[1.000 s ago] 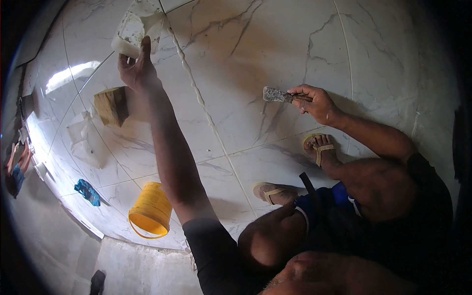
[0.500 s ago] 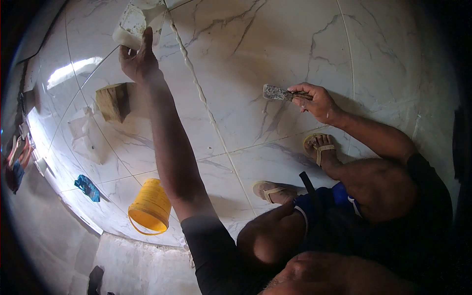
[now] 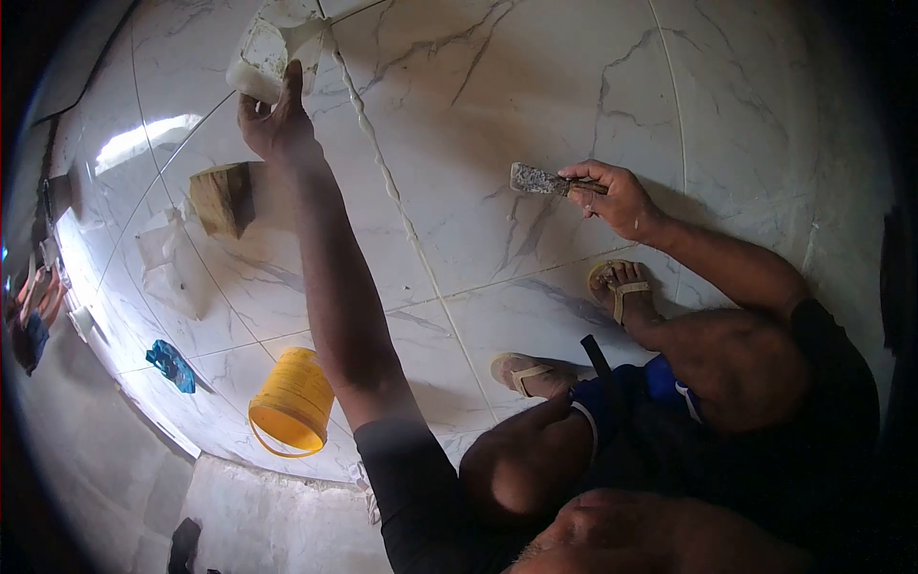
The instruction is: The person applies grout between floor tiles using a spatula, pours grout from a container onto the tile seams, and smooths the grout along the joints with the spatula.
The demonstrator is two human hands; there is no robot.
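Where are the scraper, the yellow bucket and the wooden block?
Scraper (image 3: pixel 537 180): head view, on its crusted blade.
Yellow bucket (image 3: pixel 297 390): head view, on its outer side wall.
Wooden block (image 3: pixel 216 201): head view, on its lighter face.

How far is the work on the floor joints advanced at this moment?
Done: a raised white bead lies along the long joint. In hand: the left hand holds a white container near the bead's upper end; the right hand holds a scraper. Left, probably: flattening the bead and filling the dark joint beside the container.
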